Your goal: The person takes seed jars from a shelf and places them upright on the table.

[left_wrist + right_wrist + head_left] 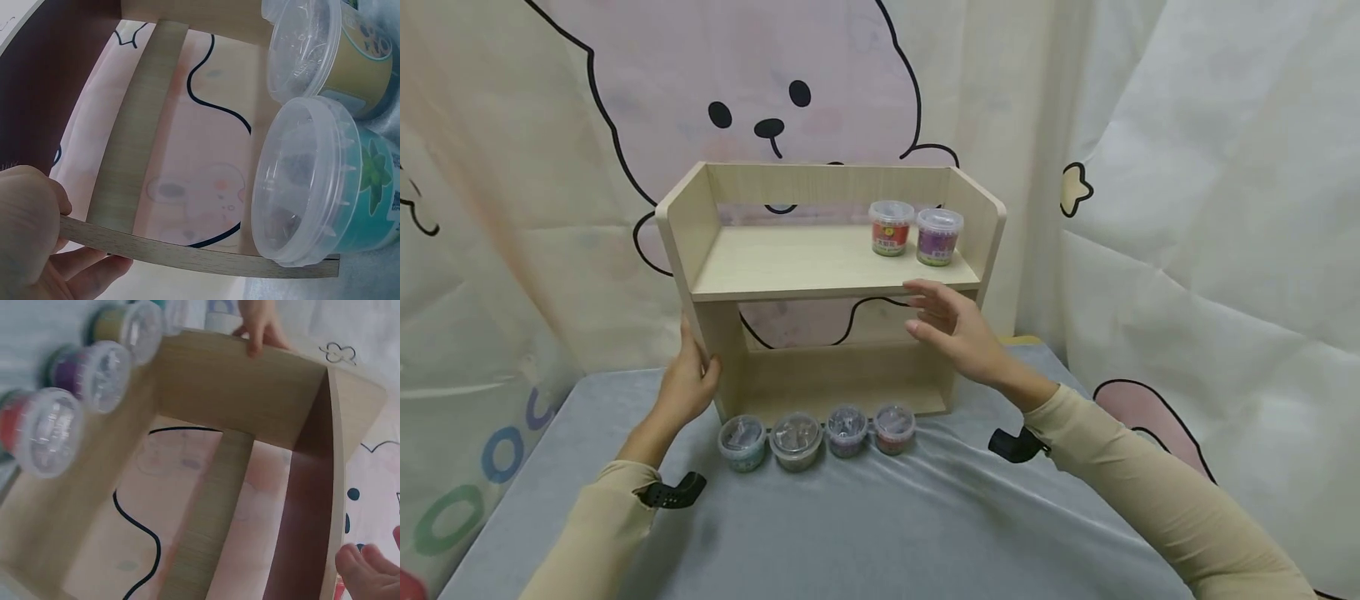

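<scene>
The left hand (pixel 688 379) holds the left side panel of a two-tier wooden shelf (pixel 775 262) that stands on the cloth-covered tabletop (pixel 880 533). From the head its far fingers are hidden behind the panel, but the left wrist view shows the panel's edge pinched between thumb and fingers. The right hand (pixel 958 333) holds nothing; its fingers are loosely bent and slightly spread, thumb apart, at the front edge of the upper board. Whether they touch that edge I cannot tell, and the right wrist view cuts off most of this hand. The hand also covers part of the right side panel.

On the upper board, toward the right end, a red-labelled tub (pixel 891 229) and a purple-labelled tub (pixel 937 239) stand side by side, upright and clear-lidded, their print too small to read. Four more lidded tubs line the front of the lower tier: a teal tub (pixel 742 444), a yellow-brown tub (pixel 796 442), a purple tub (pixel 847 432) and a red tub (pixel 894 429). Glare on the lids obscures their contents. In the left wrist view the teal one is cropped at the right border; the right wrist view blurs the row.
</scene>
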Available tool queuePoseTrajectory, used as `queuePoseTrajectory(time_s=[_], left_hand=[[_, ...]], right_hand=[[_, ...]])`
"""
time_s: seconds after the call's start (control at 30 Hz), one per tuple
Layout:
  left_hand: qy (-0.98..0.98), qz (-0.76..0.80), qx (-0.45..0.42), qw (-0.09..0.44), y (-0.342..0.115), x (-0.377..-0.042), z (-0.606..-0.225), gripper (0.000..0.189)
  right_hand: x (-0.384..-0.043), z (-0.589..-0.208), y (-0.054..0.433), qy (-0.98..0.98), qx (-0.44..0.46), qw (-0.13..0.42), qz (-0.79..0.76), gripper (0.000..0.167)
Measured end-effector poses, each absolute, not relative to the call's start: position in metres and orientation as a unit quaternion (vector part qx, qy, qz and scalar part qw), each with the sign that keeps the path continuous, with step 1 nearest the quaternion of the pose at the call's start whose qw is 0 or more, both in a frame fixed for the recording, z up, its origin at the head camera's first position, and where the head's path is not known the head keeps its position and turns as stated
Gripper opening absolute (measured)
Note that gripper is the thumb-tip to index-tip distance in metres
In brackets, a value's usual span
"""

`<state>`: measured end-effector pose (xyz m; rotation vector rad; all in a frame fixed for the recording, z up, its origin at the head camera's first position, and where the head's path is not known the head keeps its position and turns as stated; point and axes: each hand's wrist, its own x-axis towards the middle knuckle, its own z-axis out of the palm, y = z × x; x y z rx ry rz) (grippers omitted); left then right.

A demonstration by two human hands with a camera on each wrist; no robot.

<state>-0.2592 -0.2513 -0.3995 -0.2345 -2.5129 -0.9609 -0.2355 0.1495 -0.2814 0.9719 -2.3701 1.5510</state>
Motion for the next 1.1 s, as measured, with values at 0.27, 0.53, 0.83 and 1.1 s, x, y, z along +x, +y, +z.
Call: queuePoseTrajectory(time_s=[0.27,0.53,0.83,1.1], left_hand=[[-0.913,-0.341,-0.078,0.208,-0.255,-0.252,-0.398,0.085],[-0.909,-0.343,-0.084,0.219,-0.254,-0.250,-0.400,0.086],[-0.908,-0.345,-0.090,0.222,-0.251,-0.252,-0.399,0.087],[-0.907,-0.346,-0.091,0.223,-0.250,-0.254,-0.398,0.087]], right_hand=[[-0.259,-0.254,0.131,-0.791,0.249,0.055,0.556,0.057],[-0.288,-0.233,0.110,-0.781,0.181,-0.003,0.598,0.085],[-0.310,-0.221,0.101,-0.810,0.131,0.020,0.572,0.089],[-0.328,-0.217,0.096,-0.835,0.133,0.016,0.533,0.092]])
